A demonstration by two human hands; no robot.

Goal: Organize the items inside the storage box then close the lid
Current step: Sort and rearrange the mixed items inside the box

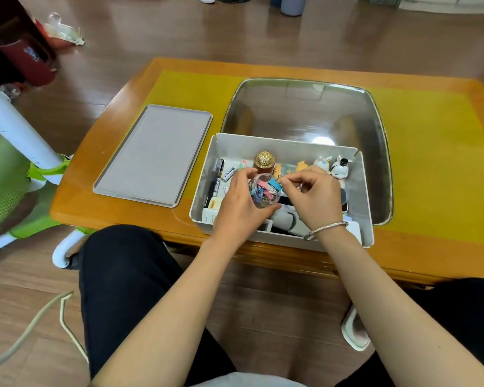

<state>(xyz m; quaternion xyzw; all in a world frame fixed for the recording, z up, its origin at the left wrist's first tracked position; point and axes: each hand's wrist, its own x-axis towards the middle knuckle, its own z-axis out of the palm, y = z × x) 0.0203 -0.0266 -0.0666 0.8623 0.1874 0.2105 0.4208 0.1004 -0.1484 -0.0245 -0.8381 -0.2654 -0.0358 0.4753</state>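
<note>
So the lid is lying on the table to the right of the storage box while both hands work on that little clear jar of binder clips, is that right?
Not quite. The head view shows the lid lying on the table to the left of the storage box, not the right. The rest holds: the left hand holds the clear jar of binder clips over the box, and the right hand pinches at its top.

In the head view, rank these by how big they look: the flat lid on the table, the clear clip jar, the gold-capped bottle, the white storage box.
Largest to smallest as seen:
1. storage box
2. lid, somewhat smaller in outline
3. clip jar, partly covered by the left hand
4. gold-capped bottle, only its top shows, so ranks 3 and 4 are unsure
</note>
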